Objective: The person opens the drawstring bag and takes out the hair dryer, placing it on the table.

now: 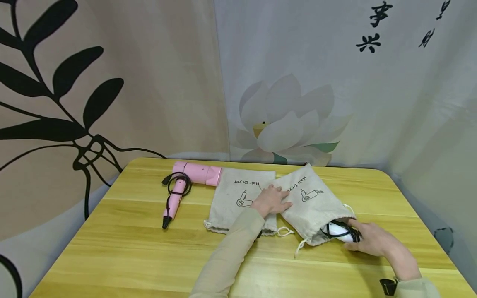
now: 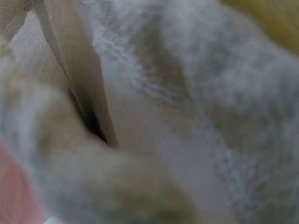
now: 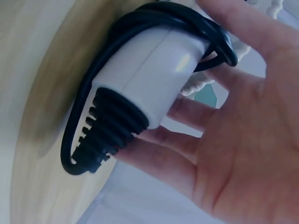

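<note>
A white hair dryer (image 1: 340,231) lies mostly inside the right-hand drawstring bag (image 1: 311,203), its handle end sticking out of the mouth. My right hand (image 1: 372,239) holds that handle, thumb on one side and fingers on the other. In the right wrist view, a black cord (image 3: 163,16) is wound round the white handle (image 3: 149,70), which ends in a ribbed black sleeve (image 3: 112,123). My left hand (image 1: 272,200) rests with spread fingers on the near edge of this bag, overlapping the bag beside it. Blurred cloth (image 2: 154,116) fills the left wrist view.
A second cloth bag (image 1: 227,203) printed "Hair Dryer" lies flat in the middle of the wooden table (image 1: 130,244). Left of it, touching its edge in this view, is a pink hair dryer (image 1: 197,171) with its black cord wrapped. A printed curtain (image 1: 179,82) hangs behind the table.
</note>
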`<state>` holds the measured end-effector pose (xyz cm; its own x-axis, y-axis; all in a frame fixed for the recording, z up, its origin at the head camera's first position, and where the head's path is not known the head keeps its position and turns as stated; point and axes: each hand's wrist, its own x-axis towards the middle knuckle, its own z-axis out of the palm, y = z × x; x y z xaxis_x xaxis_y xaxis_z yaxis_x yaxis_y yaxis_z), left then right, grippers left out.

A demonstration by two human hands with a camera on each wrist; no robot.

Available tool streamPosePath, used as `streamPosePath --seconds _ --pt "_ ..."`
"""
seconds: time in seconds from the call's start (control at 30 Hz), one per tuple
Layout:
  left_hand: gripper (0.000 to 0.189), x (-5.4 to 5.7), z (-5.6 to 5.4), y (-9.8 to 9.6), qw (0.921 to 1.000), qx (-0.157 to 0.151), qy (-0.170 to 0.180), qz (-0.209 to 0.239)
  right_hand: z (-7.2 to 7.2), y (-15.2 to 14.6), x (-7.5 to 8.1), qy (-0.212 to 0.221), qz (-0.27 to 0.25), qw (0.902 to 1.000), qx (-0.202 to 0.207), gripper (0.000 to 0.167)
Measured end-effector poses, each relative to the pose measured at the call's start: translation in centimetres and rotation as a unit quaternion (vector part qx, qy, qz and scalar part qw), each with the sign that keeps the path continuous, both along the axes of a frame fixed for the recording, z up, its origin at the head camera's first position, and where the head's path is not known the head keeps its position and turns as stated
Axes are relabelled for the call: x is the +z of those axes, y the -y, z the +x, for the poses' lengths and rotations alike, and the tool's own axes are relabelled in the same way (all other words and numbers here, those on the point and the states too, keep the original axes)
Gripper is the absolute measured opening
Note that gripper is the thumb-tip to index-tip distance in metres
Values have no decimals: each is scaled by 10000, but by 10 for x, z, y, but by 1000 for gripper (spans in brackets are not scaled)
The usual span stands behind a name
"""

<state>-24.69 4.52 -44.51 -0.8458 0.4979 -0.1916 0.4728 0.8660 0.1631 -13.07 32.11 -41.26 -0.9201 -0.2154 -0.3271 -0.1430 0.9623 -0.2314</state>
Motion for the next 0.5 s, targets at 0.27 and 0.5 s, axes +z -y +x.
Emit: streamPosePath --seconds 0.27,0.5 --pt "52 0 0 0 10000 21 34 11 -2 4 0 79 133 9998 -147 84" --pt "52 -1 0 -1 10000 28 26 16 -3 3 1 46 49 10000 -73 82"
